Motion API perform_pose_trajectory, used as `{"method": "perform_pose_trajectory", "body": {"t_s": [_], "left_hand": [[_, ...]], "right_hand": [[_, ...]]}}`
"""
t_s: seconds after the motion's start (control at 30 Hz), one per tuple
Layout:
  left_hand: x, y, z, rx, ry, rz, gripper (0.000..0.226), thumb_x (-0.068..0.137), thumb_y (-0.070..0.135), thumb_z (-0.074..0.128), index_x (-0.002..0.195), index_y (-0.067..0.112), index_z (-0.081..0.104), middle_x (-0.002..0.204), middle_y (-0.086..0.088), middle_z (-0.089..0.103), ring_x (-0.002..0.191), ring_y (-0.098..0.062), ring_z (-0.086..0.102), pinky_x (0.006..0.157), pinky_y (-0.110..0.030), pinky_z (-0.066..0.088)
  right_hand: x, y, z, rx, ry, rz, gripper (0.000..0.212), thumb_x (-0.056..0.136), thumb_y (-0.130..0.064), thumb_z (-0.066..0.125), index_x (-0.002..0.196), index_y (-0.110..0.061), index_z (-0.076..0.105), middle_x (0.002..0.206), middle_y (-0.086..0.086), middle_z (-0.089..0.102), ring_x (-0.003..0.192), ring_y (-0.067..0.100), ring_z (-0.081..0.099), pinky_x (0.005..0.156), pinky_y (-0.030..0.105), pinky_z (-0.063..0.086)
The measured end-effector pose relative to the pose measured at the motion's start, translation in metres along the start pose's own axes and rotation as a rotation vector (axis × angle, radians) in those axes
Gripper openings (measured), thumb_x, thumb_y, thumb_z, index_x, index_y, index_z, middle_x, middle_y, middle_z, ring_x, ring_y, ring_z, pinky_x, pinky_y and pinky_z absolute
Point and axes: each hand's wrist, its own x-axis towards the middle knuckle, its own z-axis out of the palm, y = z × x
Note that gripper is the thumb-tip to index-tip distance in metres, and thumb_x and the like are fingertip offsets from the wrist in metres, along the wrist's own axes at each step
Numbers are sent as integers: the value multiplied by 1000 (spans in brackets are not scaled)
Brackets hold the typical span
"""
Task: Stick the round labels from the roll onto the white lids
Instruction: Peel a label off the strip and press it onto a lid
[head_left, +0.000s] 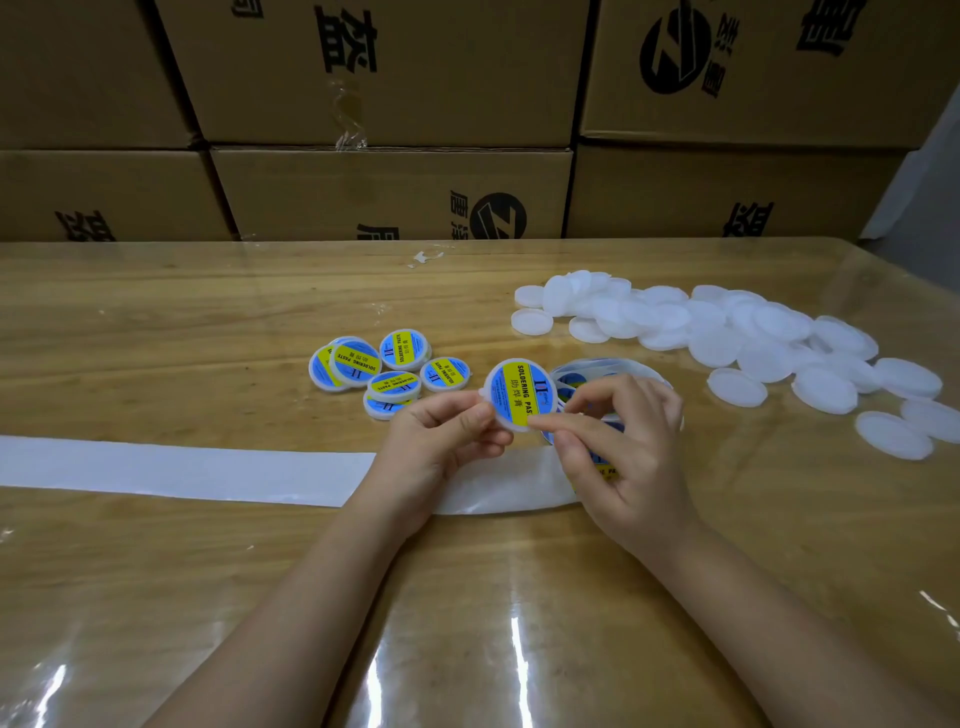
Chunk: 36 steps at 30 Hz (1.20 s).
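A white lid (519, 393) bearing a blue and yellow round label is held tilted above the table's middle. My left hand (447, 441) pinches its left edge. My right hand (618, 447) holds its lower right rim, thumb lying along the edge. Behind my right hand sits the label roll (597, 371), mostly hidden. Its bare white backing strip (182, 475) trails left across the table. Several labelled lids (382, 371) lie in a cluster left of centre. A heap of plain white lids (727, 338) spreads over the right side.
Stacked cardboard boxes (389, 192) wall off the far edge of the wooden table (208, 597), which has a glossy clear cover. A small scrap of white paper (423, 258) lies near the back edge.
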Motion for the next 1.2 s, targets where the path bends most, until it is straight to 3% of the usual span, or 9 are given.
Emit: {"method": "perform_pose_trajectory", "body": {"t_s": [0.23,0.47,0.77,0.93,1.03,1.1,1.2], "left_hand": [[-1,0,1,15,-31,-22,15,78,23,65,79,13,76,71,-4,70,64,-9,65,62,-19,52],[-2,-3,2,42,-105,-53,16,82,16,60,79,7,73,74,-7,68,62,-11,60,61,-20,50],[-2,-2,2,63,-101,-29,20,83,16,57,76,15,75,70,0,69,62,-7,60,63,-18,50],[-1,0,-2,-44,-25,9,17,85,15,61,76,15,76,71,1,68,60,-6,60,62,-17,50],[0,3,-4,-114,0,12,6,76,20,71,74,17,76,70,4,67,59,-4,58,60,-16,50],[1,2,-4,-135,3,2,14,73,27,67,74,17,76,70,5,68,58,-3,57,59,-15,49],[0,0,-5,-103,-48,-4,20,82,21,57,75,17,76,68,5,66,58,-2,56,58,-14,48]], "right_hand": [[0,-6,1,-32,-56,-14,26,91,-30,51,105,-30,72,91,0,52,75,15,50,80,39,29],[2,-2,1,-131,15,116,31,93,-29,46,109,-26,72,86,0,48,81,8,43,77,37,27],[0,-9,5,-33,-52,-21,29,90,-30,49,114,-33,66,88,1,50,85,3,38,78,37,27],[0,-6,0,-24,-29,-47,26,88,-29,52,103,-33,72,84,0,49,78,8,44,78,36,25],[1,-2,-2,-58,5,-15,25,87,-29,52,97,-33,75,83,-1,47,76,9,43,78,35,24],[3,0,-4,-76,30,22,26,87,-29,51,96,-32,75,82,0,47,78,7,42,78,36,24],[4,2,-7,-95,37,68,27,89,-30,49,99,-32,74,84,-1,45,79,7,40,80,37,25]]}}
